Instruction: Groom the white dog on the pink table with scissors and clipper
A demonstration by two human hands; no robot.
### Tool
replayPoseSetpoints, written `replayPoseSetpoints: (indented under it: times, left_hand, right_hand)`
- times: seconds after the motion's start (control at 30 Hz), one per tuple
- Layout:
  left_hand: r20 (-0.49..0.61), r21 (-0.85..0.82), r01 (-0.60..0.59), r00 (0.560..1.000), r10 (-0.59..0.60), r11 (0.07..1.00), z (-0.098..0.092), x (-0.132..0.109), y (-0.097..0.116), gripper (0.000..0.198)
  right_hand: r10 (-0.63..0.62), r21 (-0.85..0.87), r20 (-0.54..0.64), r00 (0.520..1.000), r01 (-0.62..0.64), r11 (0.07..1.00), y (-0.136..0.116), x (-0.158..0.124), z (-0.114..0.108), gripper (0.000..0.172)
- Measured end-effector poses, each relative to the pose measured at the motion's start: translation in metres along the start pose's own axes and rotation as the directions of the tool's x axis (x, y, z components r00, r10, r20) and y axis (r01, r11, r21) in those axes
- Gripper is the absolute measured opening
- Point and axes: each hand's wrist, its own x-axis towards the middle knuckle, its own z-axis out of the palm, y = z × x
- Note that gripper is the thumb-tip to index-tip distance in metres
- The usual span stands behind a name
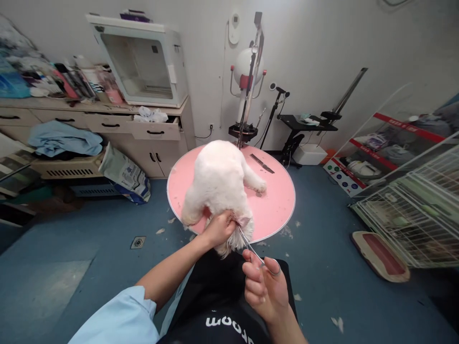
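Note:
A white, fluffy dog (220, 172) is on a round pink-topped table (278, 200), its head at the near edge, facing me. My left hand (219, 228) is closed on the dog's ear (244, 221), where pink skin shows. In my right hand (263, 284) is a slim silver scissor-handled tool (248, 242), scissors or a hemostat, with thumb and fingers at its rings. The tool's tip reaches the ear, close to my left fingers. I cannot tell whether its jaws are apart. Behind the dog, a dark comb (261, 163) lies on the tabletop.
A grooming-arm post (247, 86) rises at the table's far edge. Drawers (154, 131) and a white cabinet (138, 62) stand at the back left. Wire cages (412, 215) and a beige tray (382, 255) are on the right. Hair tufts (337, 324) lie on the blue floor.

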Motion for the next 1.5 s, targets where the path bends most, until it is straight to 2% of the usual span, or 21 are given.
replayPoseSetpoints:
  times: [0.23, 0.43, 0.6, 0.77, 1.07, 1.2, 1.3, 1.4, 1.5]
  left_hand:
    - [-0.002, -0.02, -0.036, 0.999, 0.036, 0.999, -0.002, -0.004, 0.002, 0.006]
    - [0.003, -0.011, -0.064, 0.998, 0.064, 0.998, -0.001, -0.007, 0.0, 0.005]
    - [0.012, 0.008, -0.07, 0.997, 0.07, 0.998, 0.002, -0.008, -0.003, 0.004]
    - [0.014, 0.05, -0.065, 0.998, 0.064, 0.997, 0.007, -0.009, -0.004, 0.005]
    - [0.065, 0.133, -0.086, 0.995, 0.078, 0.987, 0.013, -0.014, -0.007, 0.009]
    - [0.046, 0.107, -0.074, 0.997, 0.069, 0.992, 0.014, -0.014, -0.01, 0.009]
    - [0.028, 0.103, -0.045, 0.999, 0.042, 0.994, 0.013, -0.013, -0.009, 0.009]
    - [0.024, 0.094, -0.035, 0.999, 0.033, 0.995, 0.012, -0.012, -0.006, 0.007]
    - [0.017, 0.076, -0.034, 0.999, 0.033, 0.996, 0.012, -0.013, -0.004, 0.006]
  right_hand:
    - [0.037, 0.038, -0.026, 0.999, -0.036, 0.999, -0.008, 0.022, 0.003, 0.036]
    - [0.031, 0.029, -0.077, 0.997, -0.029, 0.999, -0.009, 0.03, -0.002, 0.03]
    - [0.008, -0.077, -0.118, 0.993, -0.017, 0.997, -0.006, 0.026, -0.008, 0.024]
    - [-0.042, -0.181, -0.202, 0.978, 0.005, 0.984, 0.001, 0.018, -0.006, 0.03]
    - [-0.103, -0.266, -0.318, 0.943, 0.015, 0.964, 0.012, 0.006, -0.005, 0.036]
    - [-0.126, -0.286, -0.288, 0.949, 0.041, 0.957, 0.014, -0.01, 0.005, 0.035]
    - [-0.063, -0.231, -0.231, 0.971, 0.008, 0.973, 0.013, -0.018, 0.006, 0.031]
    - [0.015, -0.125, -0.137, 0.991, -0.032, 0.992, 0.009, -0.015, 0.001, 0.032]
    - [0.038, -0.042, -0.061, 0.997, -0.041, 0.998, 0.004, -0.006, -0.004, 0.035]
